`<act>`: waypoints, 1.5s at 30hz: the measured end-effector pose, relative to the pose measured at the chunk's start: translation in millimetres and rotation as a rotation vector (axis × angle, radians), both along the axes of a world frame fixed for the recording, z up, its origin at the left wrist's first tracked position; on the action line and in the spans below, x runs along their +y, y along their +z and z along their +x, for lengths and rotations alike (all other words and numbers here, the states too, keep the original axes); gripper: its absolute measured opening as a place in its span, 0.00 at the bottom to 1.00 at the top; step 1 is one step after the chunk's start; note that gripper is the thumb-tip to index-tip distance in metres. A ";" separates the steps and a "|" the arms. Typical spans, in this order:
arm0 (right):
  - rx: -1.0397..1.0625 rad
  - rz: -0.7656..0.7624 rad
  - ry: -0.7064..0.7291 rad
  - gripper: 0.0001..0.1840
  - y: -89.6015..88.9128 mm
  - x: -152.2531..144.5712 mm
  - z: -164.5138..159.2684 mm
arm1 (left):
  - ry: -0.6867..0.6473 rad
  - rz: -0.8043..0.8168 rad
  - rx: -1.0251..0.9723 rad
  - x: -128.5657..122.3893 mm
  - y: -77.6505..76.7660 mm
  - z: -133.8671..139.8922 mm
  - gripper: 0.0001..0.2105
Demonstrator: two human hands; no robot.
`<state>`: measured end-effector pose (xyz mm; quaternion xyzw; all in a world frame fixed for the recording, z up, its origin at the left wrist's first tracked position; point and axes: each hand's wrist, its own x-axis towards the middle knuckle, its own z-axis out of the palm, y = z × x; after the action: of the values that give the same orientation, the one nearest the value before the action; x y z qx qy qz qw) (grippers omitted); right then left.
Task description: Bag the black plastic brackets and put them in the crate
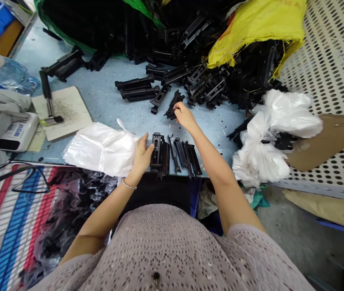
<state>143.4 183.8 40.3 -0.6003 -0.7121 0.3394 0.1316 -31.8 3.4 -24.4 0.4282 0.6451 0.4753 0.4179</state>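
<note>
Black part point(172, 109): on blue table point(210, 123), immediately left of right hand point(185, 118), the nearer; long axis slanting away rightward. That hand curled, grasp indeterminable. Left hand point(142, 156): unclenched, beside black row point(161, 155).

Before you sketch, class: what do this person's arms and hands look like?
The left hand and right hand wear no gloves. A silvery, beaded-looking bracelet circles the left wrist; the right wrist shows none. Both forearms are bare below short, mauve-grey knit sleeves patterned with small holes.
</note>
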 end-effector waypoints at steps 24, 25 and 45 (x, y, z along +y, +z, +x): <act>0.161 0.357 0.575 0.31 19.5 -175.3 -10.8 | 0.041 -0.053 -0.533 -21.9 91.5 -2.2 0.17; 0.144 0.402 0.637 0.30 15.2 -185.3 -10.5 | 0.044 -0.091 -0.552 -21.7 89.6 -3.7 0.17; 0.246 0.193 -0.009 0.24 6.7 -221.7 44.8 | 0.117 -0.059 -0.701 -34.4 49.8 34.2 0.24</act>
<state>188.2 -37.9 47.0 -0.5418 -0.7172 0.3400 0.2764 2.4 -31.0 25.4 0.1890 0.4995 0.5975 0.5981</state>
